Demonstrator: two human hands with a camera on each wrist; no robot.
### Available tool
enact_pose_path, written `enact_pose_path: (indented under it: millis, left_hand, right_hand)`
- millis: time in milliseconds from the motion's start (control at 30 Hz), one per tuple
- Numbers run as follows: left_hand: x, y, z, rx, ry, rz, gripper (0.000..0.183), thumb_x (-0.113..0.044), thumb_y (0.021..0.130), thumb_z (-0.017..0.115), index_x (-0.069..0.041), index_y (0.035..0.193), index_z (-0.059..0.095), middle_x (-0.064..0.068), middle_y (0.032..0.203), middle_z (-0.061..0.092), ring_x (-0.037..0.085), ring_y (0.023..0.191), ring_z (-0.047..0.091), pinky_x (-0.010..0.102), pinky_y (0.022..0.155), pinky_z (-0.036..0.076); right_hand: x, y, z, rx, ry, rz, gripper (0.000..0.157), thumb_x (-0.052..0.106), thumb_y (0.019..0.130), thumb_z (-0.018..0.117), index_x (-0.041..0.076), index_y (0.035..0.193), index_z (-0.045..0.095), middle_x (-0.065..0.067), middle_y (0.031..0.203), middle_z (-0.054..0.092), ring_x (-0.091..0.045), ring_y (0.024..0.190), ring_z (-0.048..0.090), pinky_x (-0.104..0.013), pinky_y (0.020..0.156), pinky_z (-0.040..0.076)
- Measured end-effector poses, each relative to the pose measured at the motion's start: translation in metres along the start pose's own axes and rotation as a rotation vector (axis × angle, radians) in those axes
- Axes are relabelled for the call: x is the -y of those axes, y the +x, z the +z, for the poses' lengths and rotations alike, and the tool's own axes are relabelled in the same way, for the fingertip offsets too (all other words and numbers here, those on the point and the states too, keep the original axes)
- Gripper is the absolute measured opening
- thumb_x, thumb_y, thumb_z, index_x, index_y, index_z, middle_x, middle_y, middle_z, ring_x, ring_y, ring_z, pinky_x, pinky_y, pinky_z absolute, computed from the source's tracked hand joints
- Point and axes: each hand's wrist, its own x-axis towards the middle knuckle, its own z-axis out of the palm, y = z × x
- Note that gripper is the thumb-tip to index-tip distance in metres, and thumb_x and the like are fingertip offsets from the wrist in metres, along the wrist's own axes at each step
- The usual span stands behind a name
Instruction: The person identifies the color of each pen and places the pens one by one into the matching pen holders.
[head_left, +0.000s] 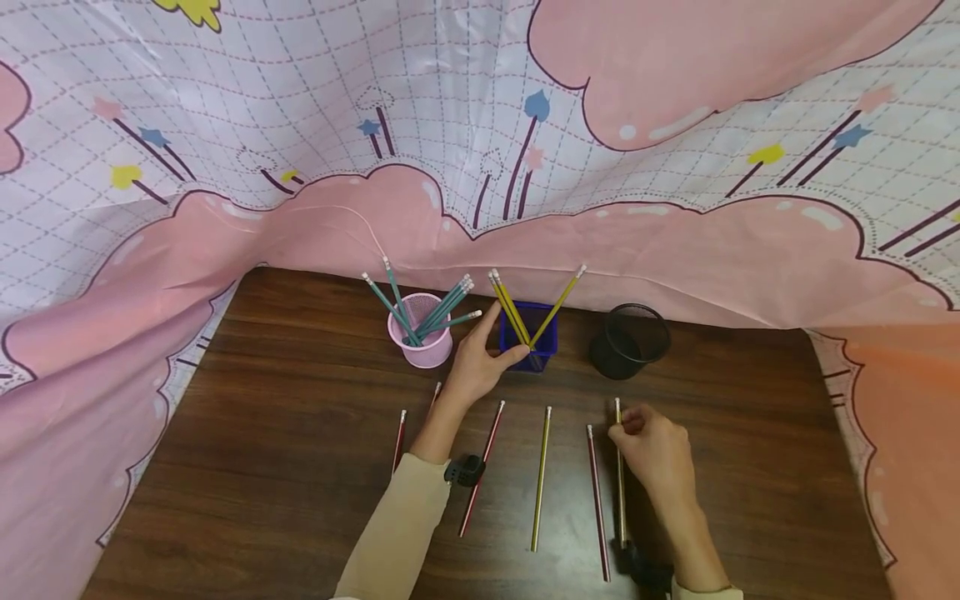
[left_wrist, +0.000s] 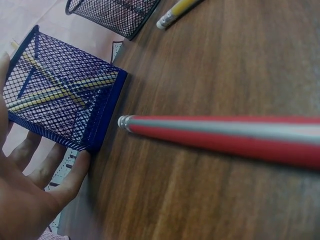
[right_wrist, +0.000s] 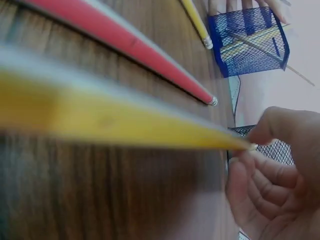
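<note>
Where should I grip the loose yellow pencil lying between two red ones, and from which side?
Pinch the yellow pencil across its shaft just below the eraser, probably from above. It lies flat with that end toward the blue holder, and table shows on both sides, so a pinch should fit.

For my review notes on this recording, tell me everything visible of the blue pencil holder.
The blue pencil holder is square-mouthed, with see-through mesh walls, apparently metal, and a solid-looking band around its base. It stands upright on the table, between the pink cup and the black cup. Yellow pencils lean inside it, eraser ends up. The left hand touches it at its left side.
</note>
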Motion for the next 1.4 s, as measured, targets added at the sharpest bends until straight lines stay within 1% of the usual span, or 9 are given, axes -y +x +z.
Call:
enact_pose_path:
  millis: [167,300,367,533,767,967,1133,1267,1400]
  left_hand:
    - [0.001,0.0,0.001,-0.011,0.009,0.012,0.083,-0.054,0.074,0.065,-0.042,0.141,0.018,0.004,0.136,0.043,0.017,0.107,0.055,0.025,0.075,0.05]
    - [0.002,0.0,0.001,-0.021,0.001,0.027,0.083,-0.053,0.074,0.066,-0.038,0.142,0.021,0.006,0.128,0.049,0.016,0.109,0.052,0.024,0.075,0.05]
    - [0.003,0.0,0.001,-0.026,-0.004,0.033,0.083,-0.052,0.073,0.067,-0.037,0.142,0.022,0.005,0.13,0.048,0.015,0.111,0.05,0.023,0.075,0.05]
    - [0.004,0.001,0.004,-0.035,0.0,0.048,0.083,-0.053,0.073,0.067,-0.038,0.142,0.023,0.003,0.136,0.043,0.013,0.117,0.045,0.021,0.075,0.05]
    - [0.003,0.001,0.002,-0.04,0.001,0.045,0.083,-0.051,0.073,0.068,-0.038,0.142,0.023,0.003,0.135,0.043,0.013,0.116,0.045,0.022,0.076,0.05]
    - [0.002,0.002,0.002,-0.038,0.021,0.053,0.084,-0.051,0.073,0.068,-0.037,0.142,0.022,0.005,0.134,0.045,0.014,0.117,0.045,0.022,0.075,0.05]
    - [0.002,0.002,0.004,-0.03,-0.011,0.063,0.083,-0.049,0.075,0.068,-0.036,0.143,0.022,0.006,0.132,0.046,0.015,0.116,0.046,0.023,0.075,0.05]
    - [0.003,0.001,0.004,-0.038,-0.013,0.063,0.083,-0.048,0.074,0.069,-0.037,0.142,0.023,0.005,0.132,0.046,0.014,0.115,0.046,0.022,0.074,0.05]
    - [0.003,0.0,0.002,-0.039,-0.013,0.052,0.083,-0.049,0.074,0.068,-0.04,0.142,0.021,0.004,0.134,0.044,0.013,0.117,0.045,0.021,0.074,0.05]
  right_hand:
    - [0.005,-0.001,-0.002,-0.087,0.097,0.001,0.007,0.018,0.073,0.064,0.018,0.08,0.065,0.003,0.067,0.064,-0.013,0.061,0.059,-0.027,0.051,0.043]
    - [0.008,-0.003,-0.002,-0.157,0.164,-0.031,0.015,0.011,0.072,0.063,0.019,0.084,0.068,0.005,0.064,0.064,-0.008,0.057,0.06,-0.02,0.048,0.041]
    - [0.009,-0.004,-0.002,-0.174,0.191,-0.038,0.019,0.01,0.072,0.064,0.019,0.088,0.068,0.006,0.065,0.064,-0.007,0.057,0.06,-0.017,0.048,0.041]
    - [0.011,-0.004,-0.004,-0.15,0.304,-0.017,0.03,0.006,0.074,0.065,0.02,0.1,0.066,0.006,0.069,0.064,-0.004,0.059,0.061,-0.016,0.049,0.045]
    - [0.018,0.001,-0.008,-0.096,0.456,0.004,0.032,0.002,0.077,0.062,0.017,0.105,0.063,-0.003,0.073,0.064,-0.01,0.06,0.062,-0.024,0.049,0.05]
    - [0.023,0.005,-0.013,-0.08,0.508,0.007,0.035,-0.001,0.077,0.062,0.016,0.107,0.062,-0.005,0.074,0.064,-0.015,0.06,0.063,-0.029,0.05,0.052]
    - [0.025,0.008,-0.016,-0.075,0.541,0.001,0.035,0.0,0.078,0.061,0.015,0.109,0.062,-0.007,0.076,0.065,-0.014,0.061,0.064,-0.027,0.05,0.052]
    - [0.028,0.011,-0.017,-0.066,0.574,-0.014,0.035,0.0,0.078,0.061,0.012,0.111,0.061,-0.008,0.076,0.065,-0.014,0.061,0.063,-0.027,0.05,0.052]
    - [0.033,0.016,-0.018,-0.075,0.625,-0.038,0.035,0.0,0.078,0.061,0.009,0.112,0.06,-0.008,0.076,0.063,-0.019,0.062,0.063,-0.031,0.05,0.052]
